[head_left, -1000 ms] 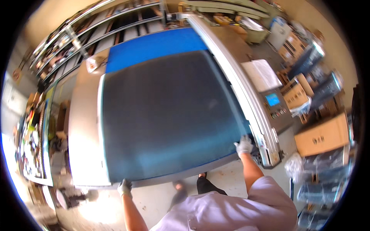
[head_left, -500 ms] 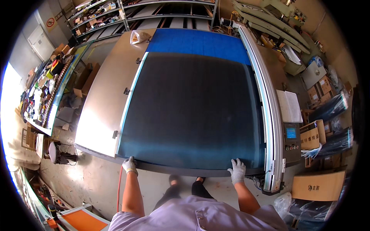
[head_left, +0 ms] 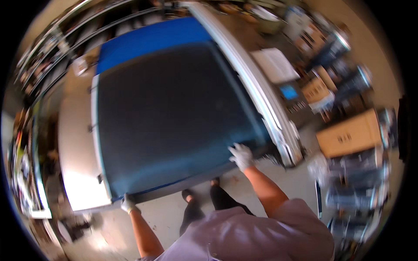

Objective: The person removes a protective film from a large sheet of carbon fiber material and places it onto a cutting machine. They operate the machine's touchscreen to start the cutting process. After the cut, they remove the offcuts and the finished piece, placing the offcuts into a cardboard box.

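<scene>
Since the large, smooth, dark flat sheet (head_left: 170,108) is so broad, even, gentle pressure from both sides would probably handle it best, its left edge true to the long, pale, narrow strip (head_left: 96,126). The left hand (head_left: 128,203), in a whitish glove, is at the sheet's near left corner, by the grey front edge of the bed (head_left: 178,187); blur hides whether its fingers grip. Farther right, the whitish-gloved right hand (head_left: 242,155) has its fingers spread wide over the sheet's near margin, left of the long silver metal rail (head_left: 244,78).
</scene>
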The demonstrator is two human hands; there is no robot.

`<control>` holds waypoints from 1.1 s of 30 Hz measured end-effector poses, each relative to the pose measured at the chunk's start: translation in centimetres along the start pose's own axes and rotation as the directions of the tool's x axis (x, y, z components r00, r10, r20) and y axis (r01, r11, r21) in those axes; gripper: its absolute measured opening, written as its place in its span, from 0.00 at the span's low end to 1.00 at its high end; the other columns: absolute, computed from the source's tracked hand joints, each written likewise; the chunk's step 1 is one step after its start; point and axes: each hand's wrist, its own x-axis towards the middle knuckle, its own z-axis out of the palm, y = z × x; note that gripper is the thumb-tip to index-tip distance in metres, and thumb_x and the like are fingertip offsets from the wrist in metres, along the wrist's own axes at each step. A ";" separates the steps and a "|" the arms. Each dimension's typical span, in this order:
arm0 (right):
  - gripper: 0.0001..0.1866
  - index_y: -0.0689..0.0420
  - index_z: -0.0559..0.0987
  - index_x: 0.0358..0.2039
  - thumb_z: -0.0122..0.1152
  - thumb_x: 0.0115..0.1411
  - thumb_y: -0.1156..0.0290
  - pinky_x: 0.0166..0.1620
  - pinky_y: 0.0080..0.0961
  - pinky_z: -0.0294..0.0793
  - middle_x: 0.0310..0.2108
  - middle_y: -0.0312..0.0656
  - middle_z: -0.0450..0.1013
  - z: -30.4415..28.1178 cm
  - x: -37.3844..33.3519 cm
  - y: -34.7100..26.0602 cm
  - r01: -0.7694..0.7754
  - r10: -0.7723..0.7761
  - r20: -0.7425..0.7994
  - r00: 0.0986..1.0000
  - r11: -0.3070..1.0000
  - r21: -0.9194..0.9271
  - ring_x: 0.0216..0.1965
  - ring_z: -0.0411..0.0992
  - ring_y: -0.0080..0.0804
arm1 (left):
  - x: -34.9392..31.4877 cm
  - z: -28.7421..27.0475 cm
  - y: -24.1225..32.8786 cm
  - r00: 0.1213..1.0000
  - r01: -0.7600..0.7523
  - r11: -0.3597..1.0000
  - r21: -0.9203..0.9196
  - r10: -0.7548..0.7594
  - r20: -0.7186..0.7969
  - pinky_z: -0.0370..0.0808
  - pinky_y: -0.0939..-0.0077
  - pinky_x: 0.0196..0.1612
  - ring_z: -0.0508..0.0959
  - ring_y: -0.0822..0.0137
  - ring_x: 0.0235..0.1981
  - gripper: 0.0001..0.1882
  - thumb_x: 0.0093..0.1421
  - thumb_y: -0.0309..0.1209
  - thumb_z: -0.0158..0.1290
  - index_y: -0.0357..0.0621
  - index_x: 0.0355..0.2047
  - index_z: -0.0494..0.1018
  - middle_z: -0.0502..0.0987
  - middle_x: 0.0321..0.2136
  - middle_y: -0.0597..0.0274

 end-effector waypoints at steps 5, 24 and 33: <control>0.26 0.50 0.78 0.47 0.72 0.45 0.64 0.51 0.40 0.70 0.51 0.44 0.71 -1.8 -0.6 -0.3 -0.090 0.090 0.023 0.996 0.996 -0.007 0.52 0.69 0.43 | -1.7 1.2 -1.0 0.990 -0.140 0.952 0.273 0.137 0.029 0.62 0.79 0.16 0.67 0.74 0.14 0.16 0.62 0.41 0.58 0.37 0.32 0.76 0.74 0.19 0.64; 0.21 0.61 0.75 0.49 0.56 0.53 0.71 0.54 0.38 0.68 0.51 0.48 0.71 -6.7 -3.4 43.8 0.397 -0.395 -0.070 0.916 0.917 0.024 0.54 0.68 0.45 | -47.7 36.6 -18.0 0.571 -0.648 -0.233 0.725 0.481 0.665 0.49 0.55 0.69 0.51 0.44 0.69 0.30 0.65 0.48 0.46 0.58 0.66 0.61 0.52 0.69 0.50; 0.34 0.58 0.70 0.58 0.63 0.51 0.60 0.66 0.50 0.53 0.62 0.47 0.62 -7.0 0.2 44.5 0.509 -0.507 0.046 0.861 0.861 -0.029 0.66 0.53 0.51 | -48.2 37.5 -19.3 0.549 -0.636 -0.279 0.720 0.491 0.676 0.50 0.53 0.69 0.52 0.44 0.68 0.28 0.65 0.47 0.45 0.60 0.66 0.61 0.54 0.69 0.52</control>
